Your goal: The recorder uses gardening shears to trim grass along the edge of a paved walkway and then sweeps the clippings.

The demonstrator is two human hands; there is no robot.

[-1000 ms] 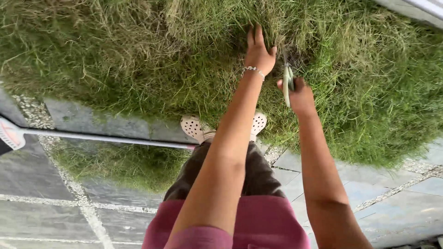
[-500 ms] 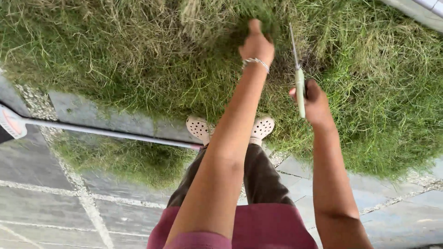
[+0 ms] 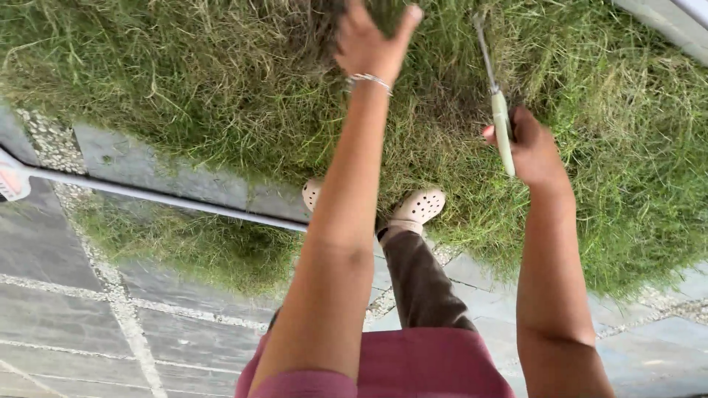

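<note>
Grey paving slabs [image 3: 66, 309] with pale gravel joints fill the lower left of the frame, and a long whitish pole [image 3: 169, 197] runs across them from the left edge toward the centre, with a red and white end piece [image 3: 10, 180] just showing at the far left. Above the slabs, long green and straw-coloured grass [image 3: 184, 81] covers the whole upper part of the frame. At top centre the left hand [image 3: 369, 40], a thin bracelet [image 3: 370, 79] on its wrist, reaches into the grass with its fingers closed around a dark tuft [image 3: 324, 26] and the thumb sticking out to the right. Below it, at centre, two cream perforated clogs [image 3: 419, 206] stand at the grass edge, beside a brown trouser leg [image 3: 420, 284] and a pink garment [image 3: 420, 365] at the bottom. Right of centre, the right hand [image 3: 532, 151] is clenched around the pale green handle of a grass-cutting blade [image 3: 495, 96], whose thin metal blade points up into the grass, apart from the left hand. At the upper right corner lies a pale kerb [image 3: 664, 18].
</note>
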